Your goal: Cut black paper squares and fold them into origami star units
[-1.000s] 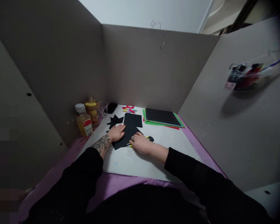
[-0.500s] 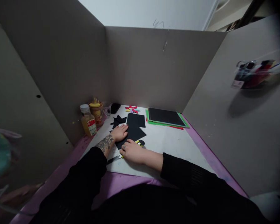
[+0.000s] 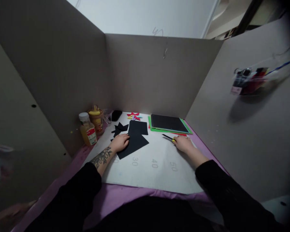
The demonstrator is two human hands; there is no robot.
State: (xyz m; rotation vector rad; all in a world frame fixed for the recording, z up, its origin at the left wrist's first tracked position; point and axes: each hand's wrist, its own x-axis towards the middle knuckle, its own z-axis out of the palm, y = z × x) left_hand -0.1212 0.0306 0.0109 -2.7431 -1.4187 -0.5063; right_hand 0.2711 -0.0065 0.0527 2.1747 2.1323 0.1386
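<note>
The bottle (image 3: 88, 132) stands at ten o'clock from the left hand (image 3: 120, 142), whose open fingers lie on the black paper (image 3: 136, 142) spreading toward three o'clock, and the right hand's (image 3: 183, 143) curled fingers grip the cutter (image 3: 168, 137), its blade pointing to ten o'clock.

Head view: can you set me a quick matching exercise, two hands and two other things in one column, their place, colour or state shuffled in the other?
1. left hand
2. right hand
3. bottle
4. stack of sheets

A. black on top, green showing at the edges
B. holding the knife
C. white cap, red on the label
D. resting on the black paper

Pairs: 1-D, 2-B, 3-C, 4-A
</note>
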